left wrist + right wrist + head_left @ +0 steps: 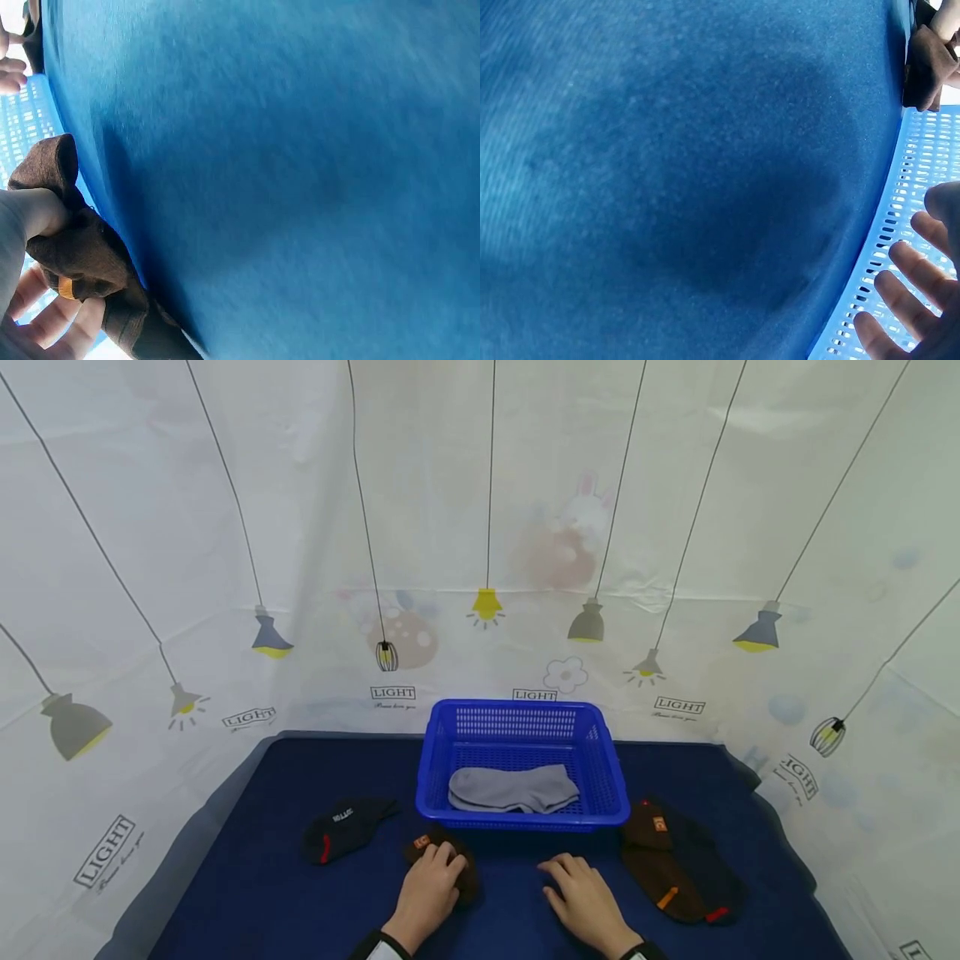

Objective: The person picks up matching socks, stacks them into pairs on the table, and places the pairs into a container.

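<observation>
1. Brown sock [450, 860] lies crumpled on the blue desk [262, 877], just in front of the blue basket [525, 817].
2. Left hand [431, 885] rests on it; the left wrist view shows its fingers [45, 315] and thumb bunching the fabric.
3. Right hand [585, 897] lies flat on the desk beside it, fingers [900, 296] relaxed and spread, grasping nothing.
4. A grey sock [513, 788] lies in the basket.
5. A black sock [345, 828] sits left, and a brown pair [675, 860] right.
</observation>
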The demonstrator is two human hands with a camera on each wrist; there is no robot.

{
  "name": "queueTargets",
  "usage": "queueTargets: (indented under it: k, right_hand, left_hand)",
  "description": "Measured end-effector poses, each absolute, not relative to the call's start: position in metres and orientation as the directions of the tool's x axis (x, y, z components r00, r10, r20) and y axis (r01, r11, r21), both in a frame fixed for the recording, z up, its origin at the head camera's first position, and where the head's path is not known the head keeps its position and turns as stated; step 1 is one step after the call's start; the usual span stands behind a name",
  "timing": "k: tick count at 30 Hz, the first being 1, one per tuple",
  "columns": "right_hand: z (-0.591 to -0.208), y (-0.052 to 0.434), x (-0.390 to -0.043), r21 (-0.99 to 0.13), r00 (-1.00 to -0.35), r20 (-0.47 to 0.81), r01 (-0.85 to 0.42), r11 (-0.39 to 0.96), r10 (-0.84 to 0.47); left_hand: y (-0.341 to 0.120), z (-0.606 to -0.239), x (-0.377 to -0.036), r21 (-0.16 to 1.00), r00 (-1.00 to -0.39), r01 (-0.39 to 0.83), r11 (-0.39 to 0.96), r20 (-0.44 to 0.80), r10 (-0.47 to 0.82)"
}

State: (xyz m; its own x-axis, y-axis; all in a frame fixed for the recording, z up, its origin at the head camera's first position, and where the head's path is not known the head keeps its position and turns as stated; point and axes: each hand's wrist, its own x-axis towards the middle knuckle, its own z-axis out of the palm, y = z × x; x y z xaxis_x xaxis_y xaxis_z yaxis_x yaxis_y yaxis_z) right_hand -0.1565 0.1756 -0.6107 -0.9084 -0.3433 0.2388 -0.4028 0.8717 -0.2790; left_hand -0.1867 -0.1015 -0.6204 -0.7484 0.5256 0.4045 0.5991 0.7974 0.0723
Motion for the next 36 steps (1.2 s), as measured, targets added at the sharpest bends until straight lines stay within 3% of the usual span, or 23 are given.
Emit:
queueTargets:
  k: [18, 36]
  right_hand:
    - [-0.613, 0.185, -0.156, -0.283, -0.931, 0.210, -0.349, 0.893, -0.298]
    - [-0.615, 0.199, -0.154, -0.308, -0.949, 0.195, -0.300, 0.903, -0.248]
  left_hand:
    - [-0.061, -0.623, -0.180, 0.069, -0.707, 0.672, 0.738, 0.358, 0.610]
    - [-0.020, -0.617, -0.175, -0.019, -0.624, 0.744, 0.667, 0.336, 0.706]
